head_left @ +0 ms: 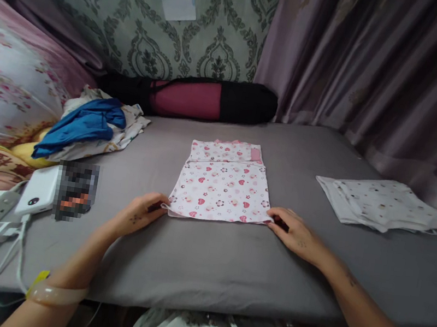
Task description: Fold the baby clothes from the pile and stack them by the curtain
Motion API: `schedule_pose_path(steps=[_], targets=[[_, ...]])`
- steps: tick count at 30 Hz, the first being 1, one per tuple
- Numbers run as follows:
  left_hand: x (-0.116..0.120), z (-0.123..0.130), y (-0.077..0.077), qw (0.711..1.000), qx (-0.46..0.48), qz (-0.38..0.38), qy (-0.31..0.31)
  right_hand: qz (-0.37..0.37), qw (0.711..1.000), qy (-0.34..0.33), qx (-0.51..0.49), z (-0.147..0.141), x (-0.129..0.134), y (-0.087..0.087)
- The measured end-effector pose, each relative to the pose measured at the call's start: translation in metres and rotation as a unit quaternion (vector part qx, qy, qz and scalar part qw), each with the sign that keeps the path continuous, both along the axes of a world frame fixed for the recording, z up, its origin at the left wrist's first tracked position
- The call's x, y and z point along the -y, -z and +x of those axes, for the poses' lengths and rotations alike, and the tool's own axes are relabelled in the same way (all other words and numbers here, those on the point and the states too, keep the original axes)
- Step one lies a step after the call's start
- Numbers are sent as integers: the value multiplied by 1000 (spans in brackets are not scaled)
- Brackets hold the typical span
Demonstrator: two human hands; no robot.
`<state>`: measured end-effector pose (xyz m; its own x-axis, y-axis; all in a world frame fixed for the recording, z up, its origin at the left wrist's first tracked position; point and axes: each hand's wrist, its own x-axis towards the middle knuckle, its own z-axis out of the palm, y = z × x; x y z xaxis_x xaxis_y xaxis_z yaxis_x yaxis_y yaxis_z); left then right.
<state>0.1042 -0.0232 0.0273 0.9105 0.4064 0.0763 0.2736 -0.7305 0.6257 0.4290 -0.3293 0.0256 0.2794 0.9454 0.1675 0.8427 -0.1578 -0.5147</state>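
though well apart, both hands in pinches on near corners of heart-print cloth

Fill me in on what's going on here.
Someone has a heart-patterned cloth spread out on a grey sheet. The left hand pinches its near left corner and the right hand its near right corner. Off to the right lies a folded white cloth with small dark prints; to the left, a blue cloth sits on a loose heap. Neither hand touches those.
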Motion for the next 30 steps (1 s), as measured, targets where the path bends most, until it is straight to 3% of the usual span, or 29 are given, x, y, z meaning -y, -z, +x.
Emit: schedule_pose_path(steps=[6, 9, 13, 16, 23, 30], targets=[[1, 5, -2, 998, 39, -17, -46, 45, 999, -26, -12, 1, -6, -1], [3, 9, -1, 988, 76, -106, -81, 55, 997, 2, -54, 2, -10, -2], [8, 16, -3, 954, 143, -242, -107, 72, 990, 57, -109, 2, -16, -5], [10, 20, -5, 936, 172, -282, -122, 77, 989, 60, -112, 3, -18, -7], [7, 23, 2, 950, 184, -214, -134, 94, 995, 2, -42, 7, -17, -11], [4, 17, 2, 984, 141, -62, -88, 104, 994, -30, 4, 12, -16, -13]])
